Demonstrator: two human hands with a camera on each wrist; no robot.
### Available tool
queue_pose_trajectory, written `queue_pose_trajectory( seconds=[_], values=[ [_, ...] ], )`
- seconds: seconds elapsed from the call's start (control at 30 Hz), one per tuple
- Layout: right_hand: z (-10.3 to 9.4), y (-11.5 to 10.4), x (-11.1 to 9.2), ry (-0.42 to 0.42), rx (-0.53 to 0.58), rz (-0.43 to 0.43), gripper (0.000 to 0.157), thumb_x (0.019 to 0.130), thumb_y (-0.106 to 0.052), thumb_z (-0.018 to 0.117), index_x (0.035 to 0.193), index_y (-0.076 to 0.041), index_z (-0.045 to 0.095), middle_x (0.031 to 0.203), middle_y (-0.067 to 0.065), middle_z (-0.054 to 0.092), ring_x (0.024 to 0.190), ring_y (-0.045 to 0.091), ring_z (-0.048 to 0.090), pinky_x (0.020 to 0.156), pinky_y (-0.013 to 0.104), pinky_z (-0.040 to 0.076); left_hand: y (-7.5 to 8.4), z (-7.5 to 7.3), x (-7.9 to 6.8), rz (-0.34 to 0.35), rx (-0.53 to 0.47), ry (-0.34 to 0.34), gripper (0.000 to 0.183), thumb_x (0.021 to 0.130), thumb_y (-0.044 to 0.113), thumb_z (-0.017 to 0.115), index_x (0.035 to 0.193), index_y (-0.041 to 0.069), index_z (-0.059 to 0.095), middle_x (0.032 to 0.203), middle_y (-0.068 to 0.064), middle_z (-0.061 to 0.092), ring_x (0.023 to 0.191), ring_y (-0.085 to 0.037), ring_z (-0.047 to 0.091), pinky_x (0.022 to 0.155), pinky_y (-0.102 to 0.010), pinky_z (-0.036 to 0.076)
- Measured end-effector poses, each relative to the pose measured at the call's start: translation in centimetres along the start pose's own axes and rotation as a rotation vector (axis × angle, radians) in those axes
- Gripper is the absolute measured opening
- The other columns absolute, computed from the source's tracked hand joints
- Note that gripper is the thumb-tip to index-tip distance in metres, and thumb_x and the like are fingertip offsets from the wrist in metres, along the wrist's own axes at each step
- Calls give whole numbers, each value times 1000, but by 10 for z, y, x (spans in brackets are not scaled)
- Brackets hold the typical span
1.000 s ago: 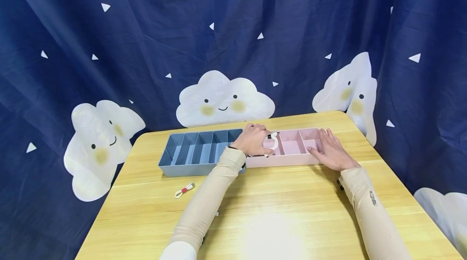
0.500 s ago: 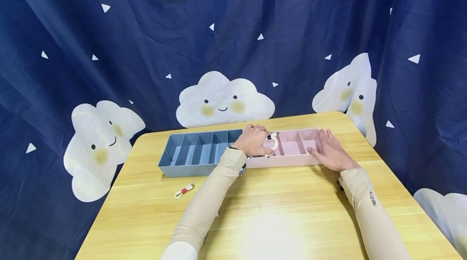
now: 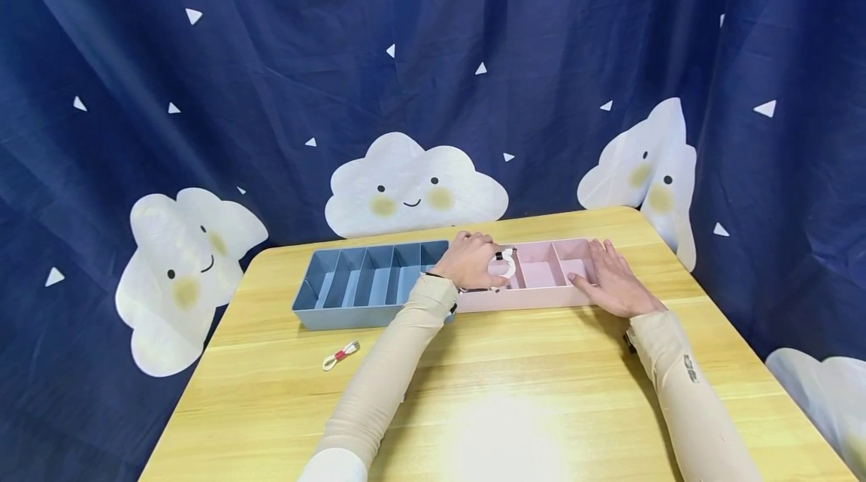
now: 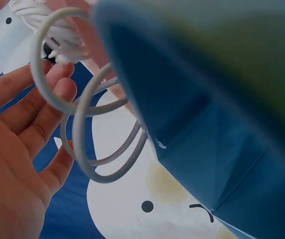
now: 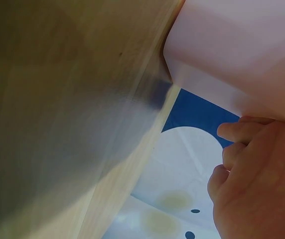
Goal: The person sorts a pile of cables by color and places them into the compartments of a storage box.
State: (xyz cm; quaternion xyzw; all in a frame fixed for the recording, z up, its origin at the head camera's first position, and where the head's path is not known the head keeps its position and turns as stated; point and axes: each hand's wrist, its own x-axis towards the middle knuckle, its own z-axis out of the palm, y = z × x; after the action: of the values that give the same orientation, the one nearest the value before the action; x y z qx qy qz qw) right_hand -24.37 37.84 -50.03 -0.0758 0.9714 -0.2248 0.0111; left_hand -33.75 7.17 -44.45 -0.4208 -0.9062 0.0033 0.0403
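My left hand (image 3: 467, 260) is over the left end of a long pink divided box (image 3: 528, 298), thumb toward the near side. A white coiled cable (image 3: 511, 265) shows between its thumb and fingers. Loops of this cable (image 4: 37, 62) hang out past the fingers in the left wrist view; the exact finger contact is partly hidden. My right hand (image 3: 619, 286) holds the right end of the pink box, the thumb over its near rim and the fingers along the end wall. The right wrist view shows those fingers (image 5: 239, 132) against the box's outside (image 5: 232, 55).
A blue divided box (image 3: 365, 315) stands left of the pink one, its right end under my left forearm. In front of it lies a short white cable (image 3: 340, 355) with a red tie. The wooden table (image 3: 541, 377) meets a dark blue curtain (image 3: 419, 38) printed with clouds.
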Motion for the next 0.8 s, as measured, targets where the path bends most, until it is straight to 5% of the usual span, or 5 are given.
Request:
queue_pose_trajectory(
  seconds=[0.8],
  values=[
    [-1, -2, -1, 1, -6, -9, 95, 105, -53, 42, 158, 16, 3, 167, 38, -1, 157, 55, -6, 125, 68, 4, -7, -2, -7, -18, -34, 6, 64, 87, 57, 68, 136, 16, 69, 133, -1, 70, 126, -21, 64, 112, -49, 43]
  ],
)
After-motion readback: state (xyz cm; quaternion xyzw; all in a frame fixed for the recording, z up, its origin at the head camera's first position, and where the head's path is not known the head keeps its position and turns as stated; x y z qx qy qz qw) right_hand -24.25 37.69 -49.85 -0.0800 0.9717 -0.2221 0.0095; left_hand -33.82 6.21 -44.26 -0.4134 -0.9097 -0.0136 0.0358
